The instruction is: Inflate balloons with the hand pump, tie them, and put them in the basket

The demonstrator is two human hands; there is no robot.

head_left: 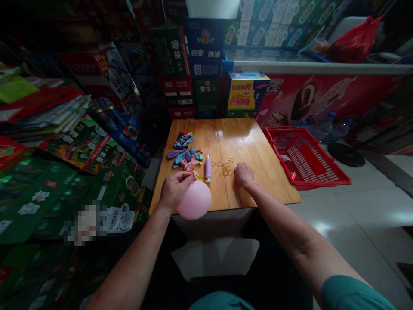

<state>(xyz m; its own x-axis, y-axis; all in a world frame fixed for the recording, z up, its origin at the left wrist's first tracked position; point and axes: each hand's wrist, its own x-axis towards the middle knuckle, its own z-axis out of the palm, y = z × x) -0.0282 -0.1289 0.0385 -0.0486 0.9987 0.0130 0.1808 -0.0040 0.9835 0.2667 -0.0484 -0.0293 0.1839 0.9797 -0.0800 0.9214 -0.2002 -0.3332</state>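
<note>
My left hand (pixel 173 188) pinches the neck of an inflated pink balloon (pixel 194 201), which hangs below my fingers over the table's front edge. To the right, my right hand (pixel 244 174) rests low at the tabletop with its fingers curled; what they hold, if anything, is hidden. Just left of that hand lie several thin yellowish rubber bands (pixel 227 167). A purple balloon pump (pixel 208 168) with a white handle lies between the bands and a heap of uninflated balloons (pixel 189 158) in mixed colours.
The wooden table (pixel 238 137) stands before me. On the floor to its right is a red plastic basket (pixel 309 161). Green beer cartons (pixel 106 189) crowd the left side, and stacked boxes (pixel 204 51) stand behind the table. A yellow box (pixel 241 94) is near the back edge.
</note>
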